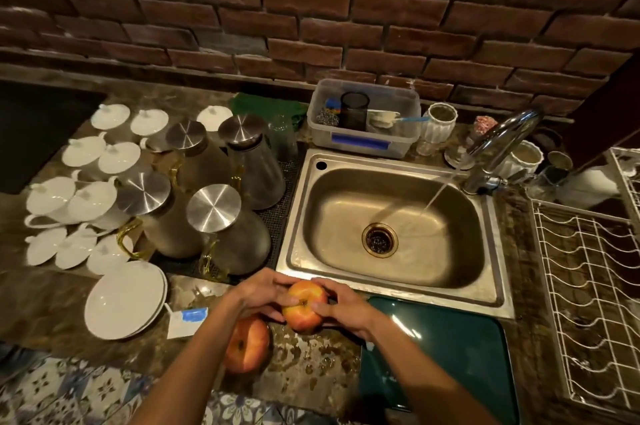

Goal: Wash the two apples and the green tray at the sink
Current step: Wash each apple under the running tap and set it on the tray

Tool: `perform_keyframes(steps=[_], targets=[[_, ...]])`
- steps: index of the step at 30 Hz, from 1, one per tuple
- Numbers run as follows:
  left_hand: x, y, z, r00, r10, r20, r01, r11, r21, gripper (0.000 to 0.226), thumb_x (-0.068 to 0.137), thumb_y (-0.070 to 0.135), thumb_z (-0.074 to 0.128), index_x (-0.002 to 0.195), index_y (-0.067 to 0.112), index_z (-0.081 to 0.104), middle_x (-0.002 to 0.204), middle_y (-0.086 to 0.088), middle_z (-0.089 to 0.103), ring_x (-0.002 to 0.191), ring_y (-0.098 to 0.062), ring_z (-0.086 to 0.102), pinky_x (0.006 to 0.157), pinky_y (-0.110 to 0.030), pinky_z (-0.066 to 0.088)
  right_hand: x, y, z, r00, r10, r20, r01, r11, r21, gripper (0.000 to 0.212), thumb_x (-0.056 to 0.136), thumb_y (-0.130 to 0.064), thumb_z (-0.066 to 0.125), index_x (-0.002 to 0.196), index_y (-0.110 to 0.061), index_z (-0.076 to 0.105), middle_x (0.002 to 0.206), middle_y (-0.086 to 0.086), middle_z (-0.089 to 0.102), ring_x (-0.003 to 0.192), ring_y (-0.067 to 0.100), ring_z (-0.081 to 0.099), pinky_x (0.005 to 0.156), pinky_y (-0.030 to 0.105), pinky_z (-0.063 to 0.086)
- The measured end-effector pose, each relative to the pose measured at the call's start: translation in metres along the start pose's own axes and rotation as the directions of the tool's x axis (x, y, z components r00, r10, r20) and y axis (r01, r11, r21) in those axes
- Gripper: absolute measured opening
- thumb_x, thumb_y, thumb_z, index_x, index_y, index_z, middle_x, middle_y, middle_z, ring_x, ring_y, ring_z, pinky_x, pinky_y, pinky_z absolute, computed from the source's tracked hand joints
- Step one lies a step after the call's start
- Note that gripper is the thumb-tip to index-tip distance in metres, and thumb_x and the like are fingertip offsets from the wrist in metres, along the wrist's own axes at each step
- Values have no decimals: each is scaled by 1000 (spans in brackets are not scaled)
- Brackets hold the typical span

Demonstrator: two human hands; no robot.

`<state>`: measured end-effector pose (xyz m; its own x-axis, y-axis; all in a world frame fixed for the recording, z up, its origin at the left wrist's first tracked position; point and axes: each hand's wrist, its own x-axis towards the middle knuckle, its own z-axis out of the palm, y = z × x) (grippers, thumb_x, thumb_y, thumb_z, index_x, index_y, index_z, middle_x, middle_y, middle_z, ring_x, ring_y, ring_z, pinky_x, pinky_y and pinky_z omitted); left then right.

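Observation:
A red-orange apple point(304, 309) is held between both my hands just in front of the sink's point(498, 293) near rim. My left hand point(259, 296) grips its left side, my right hand point(343, 306) its right side. A second apple point(246, 348) lies on the wet counter below my left wrist. The dark green tray point(450, 352) rests flat on the counter in front of the sink, under my right forearm. Water runs from the tap point(502, 140) into the steel basin.
Glass jugs with steel lids point(213, 208) and white cups and plates point(124, 300) crowd the counter on the left. A plastic box point(363, 140) of scrubbers sits behind the sink. A white wire dish rack point(588, 300) stands at the right.

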<state>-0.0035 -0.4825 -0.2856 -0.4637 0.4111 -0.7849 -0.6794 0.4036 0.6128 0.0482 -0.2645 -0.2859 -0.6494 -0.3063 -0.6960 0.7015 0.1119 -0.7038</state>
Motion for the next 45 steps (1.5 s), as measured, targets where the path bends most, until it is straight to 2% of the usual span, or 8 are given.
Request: perform_keyframes(steps=[6, 11, 15, 25, 29, 35, 41, 45], targets=[[1, 34, 15, 996, 82, -46, -85, 995, -48, 49, 76, 13, 86, 123, 20, 73, 115, -13, 75, 102, -28, 74, 88, -48, 61, -16, -21, -34, 993, -116, -24, 113, 990, -85, 59, 87, -26, 77, 141, -32, 53, 137, 1, 54, 125, 20, 55, 102, 43, 54], [15, 97, 45, 987, 161, -12, -161, 987, -26, 55, 82, 13, 80, 134, 15, 64, 123, -14, 69, 106, -32, 72, 77, -37, 65, -33, -45, -83, 977, -192, -88, 190, 981, -33, 50, 91, -27, 72, 136, -41, 55, 134, -6, 49, 117, 19, 57, 79, 25, 61], [35, 150, 77, 967, 255, -5, -255, 965, 61, 53, 84, 17, 79, 134, 19, 64, 123, -9, 69, 106, -29, 72, 87, -45, 62, -43, -60, -134, 956, -226, -189, 236, 971, 28, 50, 92, -25, 71, 138, -39, 56, 140, 1, 49, 122, 27, 58, 92, 43, 60], [105, 236, 156, 940, 340, -40, -342, 938, -51, 58, 84, 30, 79, 138, 22, 61, 122, -8, 71, 108, -24, 69, 80, -31, 60, -46, -89, -246, 885, -275, -377, 388, 882, 267, 47, 81, -40, 71, 127, -40, 65, 137, 1, 58, 119, 24, 61, 76, 32, 60], [132, 248, 173, 946, 315, -78, -324, 934, -152, 62, 84, 23, 79, 141, 18, 57, 130, -6, 65, 115, -29, 65, 91, -48, 60, -30, -86, -270, 867, -264, -421, 429, 827, 363, 45, 80, -37, 73, 125, -38, 67, 139, 6, 58, 123, 30, 59, 84, 45, 60], [164, 252, 179, 967, 249, -63, -256, 936, -240, 61, 90, 23, 73, 147, 20, 49, 144, -8, 51, 123, -34, 60, 92, -56, 57, -7, -85, -286, 870, -238, -433, 424, 808, 408, 36, 87, -37, 67, 124, -37, 68, 139, 7, 58, 125, 30, 58, 82, 40, 60], [174, 243, 179, 975, 222, -5, -207, 902, -379, 43, 98, 26, 62, 140, 21, 55, 143, -16, 52, 122, -41, 61, 96, -61, 53, 5, -84, -281, 855, -201, -478, 360, 894, 268, 21, 99, -41, 56, 109, -56, 66, 141, 6, 50, 123, 25, 56, 86, 41, 60], [178, 245, 179, 989, 142, 42, -102, 860, -501, 53, 96, 55, 53, 134, 18, 58, 135, -19, 58, 119, -45, 62, 98, -67, 49, 3, -81, -271, 756, -361, -546, 353, 927, -125, 31, 93, -43, 66, 109, -67, 56, 134, -1, 39, 128, 19, 45, 97, 33, 52]])
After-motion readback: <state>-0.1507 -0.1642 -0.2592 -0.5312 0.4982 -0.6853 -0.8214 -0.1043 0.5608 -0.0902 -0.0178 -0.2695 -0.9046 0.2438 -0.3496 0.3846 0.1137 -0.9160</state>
